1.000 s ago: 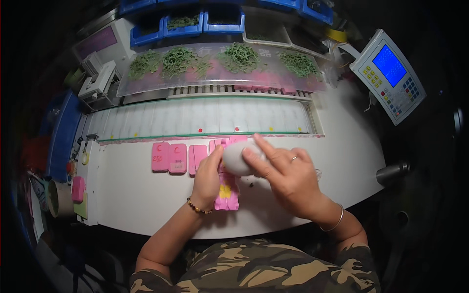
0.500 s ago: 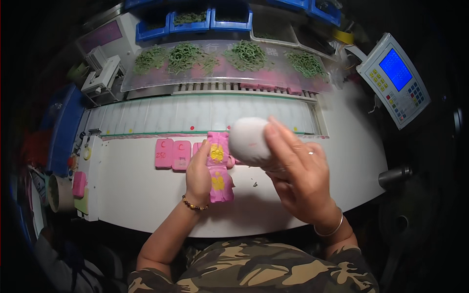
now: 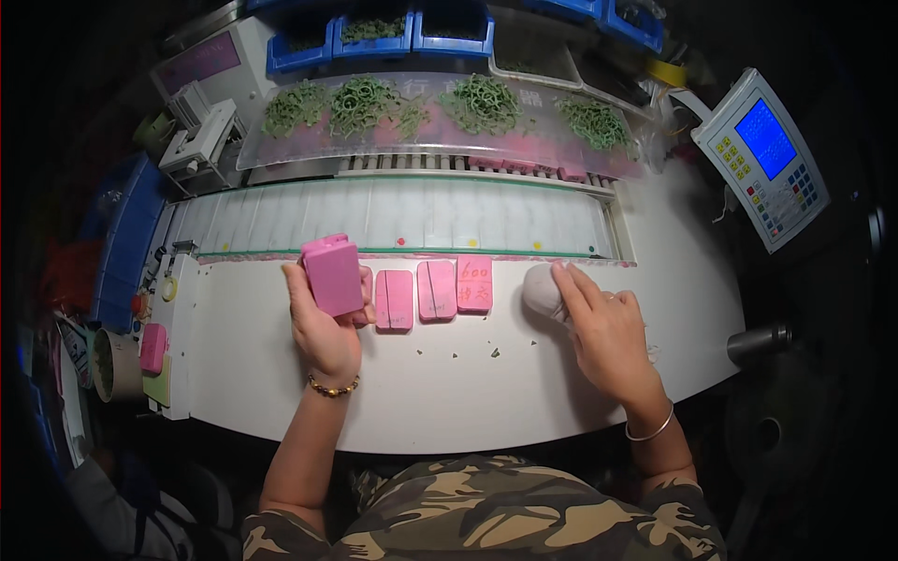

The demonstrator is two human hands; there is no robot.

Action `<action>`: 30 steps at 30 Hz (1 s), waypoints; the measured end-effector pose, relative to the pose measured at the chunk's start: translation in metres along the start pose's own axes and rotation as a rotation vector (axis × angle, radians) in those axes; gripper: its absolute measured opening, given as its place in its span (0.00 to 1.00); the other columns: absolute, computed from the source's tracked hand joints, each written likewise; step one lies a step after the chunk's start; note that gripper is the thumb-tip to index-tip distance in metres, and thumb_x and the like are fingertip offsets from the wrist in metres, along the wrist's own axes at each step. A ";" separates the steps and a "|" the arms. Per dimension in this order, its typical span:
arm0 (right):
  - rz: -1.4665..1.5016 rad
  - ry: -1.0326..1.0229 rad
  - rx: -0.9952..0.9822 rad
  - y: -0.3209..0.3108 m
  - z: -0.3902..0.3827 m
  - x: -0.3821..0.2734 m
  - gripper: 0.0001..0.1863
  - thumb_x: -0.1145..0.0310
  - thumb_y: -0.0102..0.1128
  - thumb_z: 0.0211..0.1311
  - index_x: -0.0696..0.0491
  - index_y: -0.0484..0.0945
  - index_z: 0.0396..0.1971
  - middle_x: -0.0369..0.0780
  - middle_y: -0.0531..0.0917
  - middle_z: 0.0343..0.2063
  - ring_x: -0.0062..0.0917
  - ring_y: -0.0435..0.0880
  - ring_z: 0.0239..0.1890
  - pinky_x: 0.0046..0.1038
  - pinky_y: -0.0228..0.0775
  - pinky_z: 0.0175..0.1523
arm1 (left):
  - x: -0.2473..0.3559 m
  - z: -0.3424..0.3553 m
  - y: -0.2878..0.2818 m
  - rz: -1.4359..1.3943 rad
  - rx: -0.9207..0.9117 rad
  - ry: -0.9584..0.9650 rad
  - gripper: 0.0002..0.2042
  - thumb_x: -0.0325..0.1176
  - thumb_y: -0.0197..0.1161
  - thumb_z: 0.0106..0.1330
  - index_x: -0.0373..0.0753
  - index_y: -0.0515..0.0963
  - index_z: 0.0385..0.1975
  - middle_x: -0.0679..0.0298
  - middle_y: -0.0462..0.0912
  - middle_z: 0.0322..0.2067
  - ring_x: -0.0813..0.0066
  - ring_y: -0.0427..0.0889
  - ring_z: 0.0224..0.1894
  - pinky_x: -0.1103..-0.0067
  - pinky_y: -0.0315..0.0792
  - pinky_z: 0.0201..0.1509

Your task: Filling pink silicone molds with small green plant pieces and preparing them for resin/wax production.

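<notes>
Upright in my left hand (image 3: 323, 337) is a pink rubber mold (image 3: 335, 279), its two halves closed together, with my thumb along the left side and fingertips at the right. My right hand (image 3: 603, 348) grips a white rounded cloth pouch (image 3: 541, 292) low over the right part of the white worktable, fingers over its top. I cannot tell whether the pouch rests on the table. Between my hands stands a row of pink mold blocks: one with a dark line (image 3: 394, 301), a second lined block (image 3: 437, 292) and a block with red writing (image 3: 474, 283). Another is partly hidden behind my left hand.
Small dark-green crumbs (image 3: 495, 353) lie on the worktable (image 3: 449, 402). Behind it runs a long glass-topped strip (image 3: 393, 220), then a clear tray (image 3: 271, 154) with green wax piles (image 3: 363, 103). A control panel (image 3: 762, 159) rises at right; blue bins (image 3: 454, 37) stand at the back.
The open mold with yellow cavities is now closed, and my left hand has moved left with it. My right hand has lowered the white pouch from beside the mold toward the table on the right.
</notes>
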State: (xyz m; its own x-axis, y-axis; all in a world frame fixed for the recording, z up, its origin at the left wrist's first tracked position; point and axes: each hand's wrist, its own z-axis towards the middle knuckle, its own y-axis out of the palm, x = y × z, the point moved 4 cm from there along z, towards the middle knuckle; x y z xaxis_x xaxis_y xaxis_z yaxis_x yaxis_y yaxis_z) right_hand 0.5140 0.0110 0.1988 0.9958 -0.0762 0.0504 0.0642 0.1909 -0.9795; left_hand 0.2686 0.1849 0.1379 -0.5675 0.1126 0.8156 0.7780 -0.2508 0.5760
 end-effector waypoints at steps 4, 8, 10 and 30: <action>-0.025 0.113 -0.103 0.014 0.001 0.009 0.35 0.78 0.60 0.50 0.55 0.66 0.63 0.48 0.77 0.55 0.35 0.81 0.38 0.35 0.63 0.43 | -0.003 -0.005 0.010 0.013 -0.033 -0.040 0.25 0.54 0.38 0.76 0.34 0.71 0.46 0.58 0.79 0.25 0.76 0.76 0.18 0.79 0.73 0.21; 0.440 -0.041 0.122 0.001 0.024 -0.017 0.32 0.73 0.67 0.50 0.54 0.71 0.59 0.46 0.78 0.52 0.36 0.79 0.43 0.34 0.66 0.47 | -0.019 -0.027 0.043 0.188 -0.079 -0.044 0.19 0.47 0.45 0.76 0.35 0.69 0.49 0.60 0.80 0.31 0.78 0.79 0.27 0.80 0.76 0.31; 0.688 -0.090 0.184 -0.001 0.032 -0.035 0.30 0.71 0.69 0.51 0.54 0.73 0.57 0.44 0.78 0.51 0.34 0.79 0.44 0.32 0.67 0.47 | -0.029 -0.035 0.046 0.153 -0.164 -0.110 0.17 0.43 0.46 0.76 0.36 0.69 0.52 0.65 0.79 0.40 0.81 0.78 0.41 0.83 0.74 0.45; 2.042 0.088 0.084 0.031 0.049 -0.048 0.08 0.80 0.64 0.58 0.56 0.76 0.36 0.41 0.81 0.40 0.21 0.80 0.41 0.22 0.78 0.43 | -0.031 -0.046 0.058 -0.230 -0.626 -0.672 0.27 0.40 0.69 0.60 0.33 0.70 0.55 0.60 0.78 0.46 0.74 0.78 0.47 0.76 0.74 0.51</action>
State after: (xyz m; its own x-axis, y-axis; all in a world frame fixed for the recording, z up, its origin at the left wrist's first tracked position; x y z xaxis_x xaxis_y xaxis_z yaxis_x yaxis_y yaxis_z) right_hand 0.4714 0.0683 0.1754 -0.3942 0.2257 -0.8909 -0.9043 0.0772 0.4198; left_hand 0.3190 0.1228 0.1431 -0.2627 0.7047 0.6591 0.2697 -0.6022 0.7514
